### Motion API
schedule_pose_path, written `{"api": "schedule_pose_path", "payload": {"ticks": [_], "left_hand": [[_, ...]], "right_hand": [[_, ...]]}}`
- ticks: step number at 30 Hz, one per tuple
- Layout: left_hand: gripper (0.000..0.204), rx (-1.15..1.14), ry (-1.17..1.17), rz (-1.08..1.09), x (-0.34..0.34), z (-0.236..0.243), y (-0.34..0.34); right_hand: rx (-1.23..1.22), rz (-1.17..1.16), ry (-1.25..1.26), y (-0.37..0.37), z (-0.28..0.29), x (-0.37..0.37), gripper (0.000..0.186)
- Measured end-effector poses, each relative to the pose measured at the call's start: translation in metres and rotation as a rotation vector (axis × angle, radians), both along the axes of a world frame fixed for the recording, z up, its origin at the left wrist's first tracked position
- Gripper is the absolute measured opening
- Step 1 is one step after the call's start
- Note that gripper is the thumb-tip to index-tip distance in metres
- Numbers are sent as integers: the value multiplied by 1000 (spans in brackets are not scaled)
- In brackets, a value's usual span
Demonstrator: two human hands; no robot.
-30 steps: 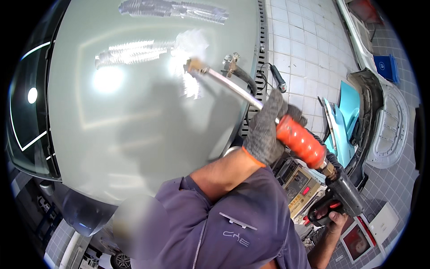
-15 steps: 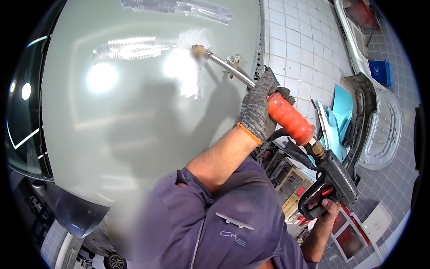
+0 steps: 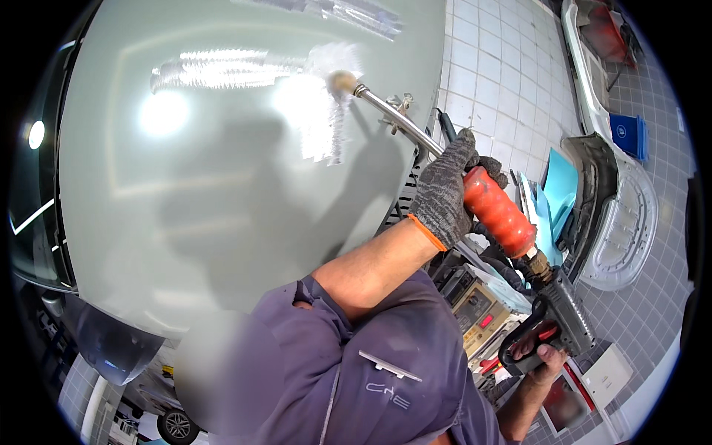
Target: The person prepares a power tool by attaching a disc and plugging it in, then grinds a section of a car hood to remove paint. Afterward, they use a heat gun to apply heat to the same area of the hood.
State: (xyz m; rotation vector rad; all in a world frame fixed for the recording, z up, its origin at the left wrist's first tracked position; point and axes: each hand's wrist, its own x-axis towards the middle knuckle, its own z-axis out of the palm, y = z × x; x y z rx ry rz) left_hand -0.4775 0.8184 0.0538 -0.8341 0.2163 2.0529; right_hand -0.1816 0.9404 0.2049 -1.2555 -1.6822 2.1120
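Note:
I hold a long tool with a steel rod [image 3: 404,122], an orange-red ribbed sleeve [image 3: 502,213], a brass fitting and a black pistol grip [image 3: 567,315]. My left hand [image 3: 445,182], in a grey glove with an orange cuff, is closed around it where the rod meets the sleeve. My bare right hand [image 3: 549,361] is wrapped around the pistol grip; most of its fingers are hidden. The rod's rounded tip [image 3: 343,82] is at a shiny bare-metal patch [image 3: 323,126] on the grey-green car panel [image 3: 237,237]. A small metal clamp [image 3: 407,100] sits beside the rod.
More bare-metal strips [image 3: 230,68] cross the panel. Dark car glass [image 3: 33,185] borders it at left. Right of the panel are a boxy machine [image 3: 478,311], turquoise sheets [image 3: 561,182], a loose silver car panel [image 3: 630,222] and a blue bin [image 3: 629,136].
My view has shifted slightly, with the car panel and tool placed differently in the picture. The tip has moved slightly right along the bare patch. Both hands keep their grip.

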Motion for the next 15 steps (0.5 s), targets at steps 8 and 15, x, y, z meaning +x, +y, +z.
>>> {"api": "schedule_pose_path", "payload": {"ticks": [8, 15], "left_hand": [[32, -67, 80, 73, 12, -11, 4], [36, 158, 229, 129, 23, -27, 4]], "right_hand": [[-68, 1, -17, -1, -11, 5, 60], [-88, 95, -115, -9, -10, 15, 54]]}}
